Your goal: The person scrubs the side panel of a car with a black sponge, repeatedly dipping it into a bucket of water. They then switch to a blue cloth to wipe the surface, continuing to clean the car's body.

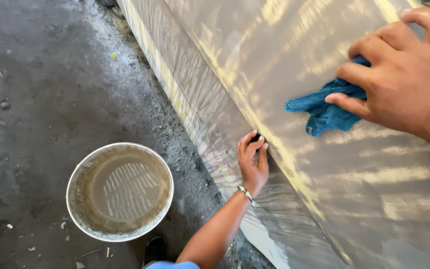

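A small dark sanding block (258,136) is pinched in the left hand (253,162) against the panel's (374,199) crease, which runs from far left to near right. Farther right, a blue cloth (324,109) is pressed flat under the right hand (399,79). A bucket (120,192) of murky water stands left.

Bright daylight, striped glare, sharp focus

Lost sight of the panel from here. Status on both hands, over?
Left hand pinching small dark block against grey panel. Right hand pressing blue cloth on panel. Water bucket on floor, apart.
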